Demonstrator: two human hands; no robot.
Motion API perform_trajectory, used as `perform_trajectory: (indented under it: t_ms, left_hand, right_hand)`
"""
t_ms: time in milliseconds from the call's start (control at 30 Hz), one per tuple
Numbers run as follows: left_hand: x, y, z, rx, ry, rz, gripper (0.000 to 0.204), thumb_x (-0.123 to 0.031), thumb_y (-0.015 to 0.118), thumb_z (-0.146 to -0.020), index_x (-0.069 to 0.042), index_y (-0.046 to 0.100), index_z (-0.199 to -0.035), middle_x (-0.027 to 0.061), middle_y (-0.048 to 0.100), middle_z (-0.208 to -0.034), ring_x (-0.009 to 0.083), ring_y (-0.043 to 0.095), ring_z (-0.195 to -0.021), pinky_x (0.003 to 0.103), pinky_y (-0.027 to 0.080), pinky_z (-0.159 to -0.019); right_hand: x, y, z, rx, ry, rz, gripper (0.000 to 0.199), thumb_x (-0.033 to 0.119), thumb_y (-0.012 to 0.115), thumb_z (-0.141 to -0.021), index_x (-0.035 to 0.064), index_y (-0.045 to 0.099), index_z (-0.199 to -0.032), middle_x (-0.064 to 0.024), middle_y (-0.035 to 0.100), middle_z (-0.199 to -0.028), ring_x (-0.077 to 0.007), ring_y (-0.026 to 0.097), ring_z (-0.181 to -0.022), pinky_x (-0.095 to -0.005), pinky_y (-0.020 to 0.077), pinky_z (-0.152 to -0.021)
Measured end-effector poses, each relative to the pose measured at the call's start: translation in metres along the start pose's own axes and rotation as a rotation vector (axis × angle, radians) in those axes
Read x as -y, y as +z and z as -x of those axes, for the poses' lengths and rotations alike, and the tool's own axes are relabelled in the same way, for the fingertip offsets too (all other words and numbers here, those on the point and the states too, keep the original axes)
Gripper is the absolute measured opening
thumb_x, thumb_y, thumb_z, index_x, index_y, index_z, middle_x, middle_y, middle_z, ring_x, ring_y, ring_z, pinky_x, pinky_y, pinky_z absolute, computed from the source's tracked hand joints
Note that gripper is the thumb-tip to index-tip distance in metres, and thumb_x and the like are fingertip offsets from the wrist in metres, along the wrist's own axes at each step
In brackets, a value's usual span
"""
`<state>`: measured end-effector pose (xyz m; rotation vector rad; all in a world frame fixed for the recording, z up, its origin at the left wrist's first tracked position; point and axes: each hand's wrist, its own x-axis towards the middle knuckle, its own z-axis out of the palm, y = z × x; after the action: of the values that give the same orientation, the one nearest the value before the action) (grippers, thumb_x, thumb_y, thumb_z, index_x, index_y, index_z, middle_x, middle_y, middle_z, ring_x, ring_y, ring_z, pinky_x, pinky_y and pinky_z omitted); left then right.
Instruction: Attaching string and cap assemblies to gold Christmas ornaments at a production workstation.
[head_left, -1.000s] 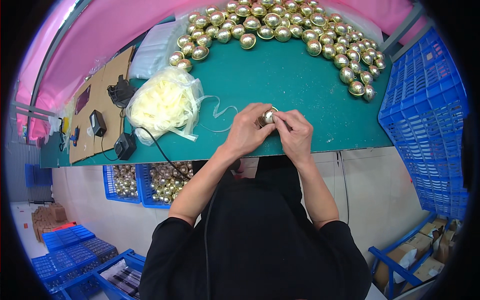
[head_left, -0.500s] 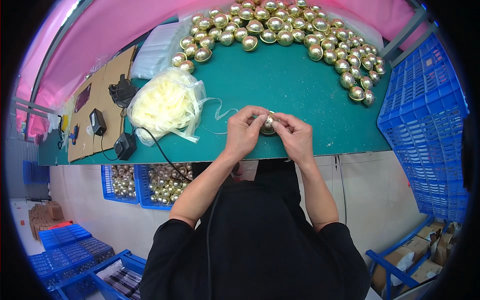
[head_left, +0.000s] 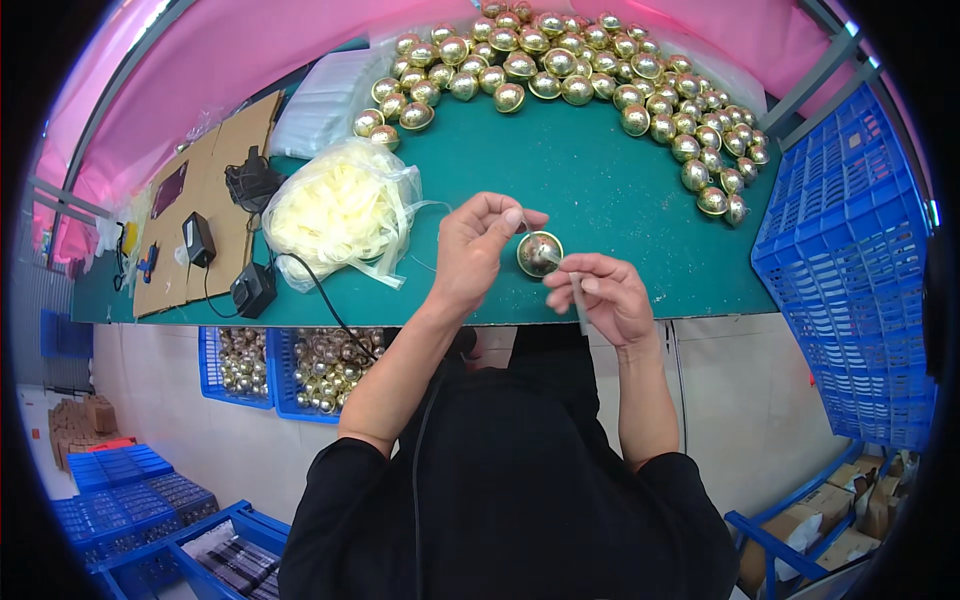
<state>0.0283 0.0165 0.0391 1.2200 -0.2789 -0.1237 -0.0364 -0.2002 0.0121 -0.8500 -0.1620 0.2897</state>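
Observation:
A shiny gold ball ornament (head_left: 539, 256) with a raised rim rests on the green table between my hands. Just left of it, my left hand (head_left: 470, 250) is closed in a pinch, with a thin bit of ribbon showing at the fingertips by the ball's top. My right hand (head_left: 608, 295), to the right of the ball, pinches a pale translucent ribbon (head_left: 580, 303), which crosses the ball's edge and dangles below the fingers. Whether the ribbon runs through a loop on the ball cannot be made out. A clear bag of cream ribbons (head_left: 343, 212) lies left of my left hand.
Many gold balls (head_left: 577, 90) cover the table's far and right parts. Blue crates (head_left: 840, 260) stand at the right edge. Cardboard (head_left: 215, 180) with black adapters (head_left: 252, 290) and a cable lies left. Blue baskets (head_left: 283, 385) of balls stand below the table edge.
My hands have moved apart from around the ball, the right one down and rightward, drawing out the ribbon. The ball now shows uncovered on the table.

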Motion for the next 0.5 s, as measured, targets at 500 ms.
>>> perform_trajectory:
  t_ms: [500]
  left_hand:
    - [-0.017,0.003,0.021,0.091,0.009,0.050,0.018,-0.017,0.062,-0.107,0.001,0.062,-0.108,0.0210,0.075,-0.110,0.0180,0.073,-0.092,0.030,0.059,-0.080]
  right_hand:
    - [-0.007,0.048,-0.029,-0.028,-0.134,0.667,0.022,0.014,0.066,-0.104,-0.0055,0.076,-0.109,-0.0139,0.078,-0.095,-0.0187,0.075,-0.084,-0.0303,0.0606,-0.075]
